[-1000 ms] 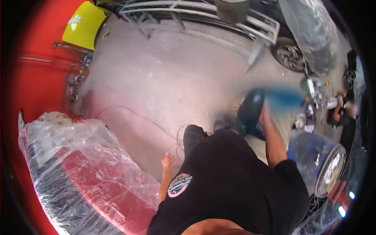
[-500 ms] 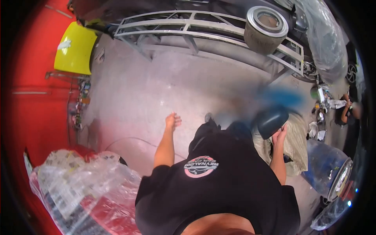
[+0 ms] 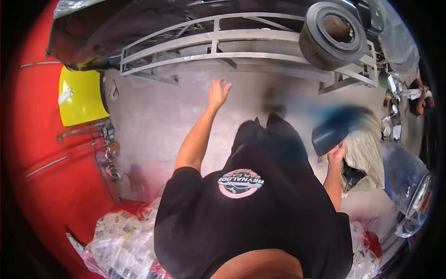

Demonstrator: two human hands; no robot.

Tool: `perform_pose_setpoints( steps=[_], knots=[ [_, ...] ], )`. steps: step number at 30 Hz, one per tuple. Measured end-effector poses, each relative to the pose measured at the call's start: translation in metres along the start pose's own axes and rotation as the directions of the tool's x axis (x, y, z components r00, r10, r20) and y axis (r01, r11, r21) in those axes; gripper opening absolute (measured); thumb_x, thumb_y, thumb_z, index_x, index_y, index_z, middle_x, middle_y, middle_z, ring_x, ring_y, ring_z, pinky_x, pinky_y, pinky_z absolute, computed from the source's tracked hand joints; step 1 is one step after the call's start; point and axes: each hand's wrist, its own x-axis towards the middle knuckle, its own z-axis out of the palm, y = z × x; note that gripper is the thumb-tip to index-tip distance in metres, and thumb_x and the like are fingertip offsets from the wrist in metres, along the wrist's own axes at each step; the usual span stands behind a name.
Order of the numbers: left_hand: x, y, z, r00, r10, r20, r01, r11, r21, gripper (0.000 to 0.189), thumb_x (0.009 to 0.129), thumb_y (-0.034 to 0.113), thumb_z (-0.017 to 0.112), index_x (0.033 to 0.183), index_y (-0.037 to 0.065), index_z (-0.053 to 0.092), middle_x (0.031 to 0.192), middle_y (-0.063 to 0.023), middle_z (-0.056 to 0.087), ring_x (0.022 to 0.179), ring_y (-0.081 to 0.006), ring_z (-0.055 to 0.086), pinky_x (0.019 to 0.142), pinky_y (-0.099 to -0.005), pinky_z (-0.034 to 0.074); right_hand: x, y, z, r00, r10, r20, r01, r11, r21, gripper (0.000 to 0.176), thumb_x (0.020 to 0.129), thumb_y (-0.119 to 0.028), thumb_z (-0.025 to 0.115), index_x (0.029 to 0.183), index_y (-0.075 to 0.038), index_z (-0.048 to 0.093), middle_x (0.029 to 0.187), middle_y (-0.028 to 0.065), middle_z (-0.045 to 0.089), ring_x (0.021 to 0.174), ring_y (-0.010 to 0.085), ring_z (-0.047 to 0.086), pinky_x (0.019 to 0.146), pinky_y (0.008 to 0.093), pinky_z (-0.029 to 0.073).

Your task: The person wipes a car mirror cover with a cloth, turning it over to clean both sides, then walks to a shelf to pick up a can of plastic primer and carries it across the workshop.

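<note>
Left hand (image 3: 218, 93): empty, fingers spread, swung forward from the hip
Right hand (image 3: 335, 154): still closed on the dark cover (image 3: 327, 134) just ahead of it

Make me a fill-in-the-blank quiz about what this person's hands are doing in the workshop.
1. The right hand grips a dark rounded part, while the open left hand holds ____.
2. The panel beside the red wall is coloured ____.
3. On the grey metal rack rests a black ____.
Missing words: nothing; yellow; tyre.
</note>
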Motion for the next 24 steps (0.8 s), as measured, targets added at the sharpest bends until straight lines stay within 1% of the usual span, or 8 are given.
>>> perform_pose_setpoints(
  steps=[4,8,9,12,14,17,21,24],
  knots=[
    [0.077,-0.021,-0.039,0.996,-0.063,0.065,0.051,0.983,0.177,0.063,0.089,0.047,0.073,0.129,0.0,0.06,0.122,-0.0273,0.062,0.118,-0.0432,0.058,0.099,-0.0509,0.046,-0.021,0.021,0.044,0.997,-0.052,-0.05,0.05,0.998,-0.047,0.053,0.105,-0.049,0.051,0.141,-0.009,0.052,0.138,0.0142,0.06,0.128,0.0312,0.057,0.112,0.0507,0.044],
    [0.159,-0.08,-0.062,0.914,0.405,0.032,-0.362,0.777,0.515,0.075,0.077,0.059,0.079,0.121,0.001,0.063,0.108,-0.0227,0.065,0.108,-0.0387,0.061,0.092,-0.0509,0.048,-0.045,0.058,0.048,0.989,-0.145,-0.038,0.144,0.989,-0.031,0.058,0.104,-0.049,0.054,0.144,-0.008,0.05,0.139,0.0141,0.061,0.127,0.0291,0.058,0.112,0.0469,0.045],
    [0.178,-0.075,-0.076,0.94,0.213,0.267,-0.322,0.812,0.486,0.077,0.073,0.066,0.078,0.113,0.001,0.066,0.105,-0.021,0.068,0.103,-0.0386,0.064,0.091,-0.0513,0.049,-0.053,0.067,0.049,0.983,-0.171,-0.061,0.171,0.985,-0.007,0.057,0.104,-0.048,0.054,0.143,-0.006,0.052,0.139,0.0134,0.061,0.128,0.027,0.058,0.111,0.043,0.045],
    [0.225,-0.146,-0.056,0.81,0.174,0.56,-0.39,0.873,0.292,0.074,0.072,0.075,0.074,0.079,0.001,0.073,0.082,-0.0235,0.071,0.086,-0.0425,0.069,0.086,-0.0531,0.051,-0.092,0.119,0.067,0.944,-0.306,-0.122,0.315,0.947,0.061,0.055,0.105,-0.045,0.054,0.142,-0.004,0.053,0.136,0.0128,0.063,0.126,0.025,0.06,0.11,0.0409,0.045],
    [0.246,-0.122,-0.072,0.688,0.197,0.699,-0.414,0.897,0.155,0.074,0.077,0.073,0.073,0.082,-0.001,0.074,0.081,-0.027,0.07,0.083,-0.045,0.069,0.076,-0.0515,0.053,-0.112,0.164,0.077,0.883,-0.377,-0.28,0.412,0.908,0.078,0.052,0.105,-0.043,0.054,0.14,-0.004,0.054,0.131,0.0133,0.067,0.12,0.0254,0.064,0.106,0.04,0.048],
    [0.269,-0.145,-0.063,0.572,0.247,0.782,-0.451,0.891,0.049,0.07,0.086,0.067,0.069,0.082,-0.003,0.074,0.071,-0.0229,0.069,0.073,-0.0391,0.071,0.073,-0.0475,0.053,-0.158,0.245,0.118,0.864,-0.286,-0.415,0.416,0.869,0.267,0.048,0.105,-0.046,0.054,0.132,-0.007,0.059,0.119,0.0142,0.072,0.111,0.0257,0.069,0.1,0.0402,0.052],
    [0.27,-0.187,-0.053,0.431,0.182,0.884,0.01,0.979,-0.206,0.069,0.098,0.059,0.057,0.076,-0.004,0.072,0.064,-0.0123,0.068,0.061,-0.021,0.067,0.063,-0.0372,0.053,-0.21,0.328,0.175,0.824,-0.295,-0.484,0.467,0.837,0.286,0.05,0.105,-0.049,0.052,0.131,-0.007,0.061,0.118,0.0145,0.072,0.109,0.025,0.069,0.099,0.0401,0.053],
    [0.264,-0.184,-0.052,0.418,0.169,0.893,0.001,0.982,-0.187,0.07,0.1,0.06,0.054,0.074,-0.003,0.07,0.061,-0.0096,0.064,0.056,-0.0189,0.063,0.057,-0.0349,0.051,-0.237,0.343,0.202,0.792,-0.368,-0.487,0.518,0.827,0.217,0.053,0.105,-0.051,0.05,0.129,-0.006,0.062,0.117,0.0151,0.072,0.108,0.0248,0.068,0.097,0.0387,0.053]
  ],
)
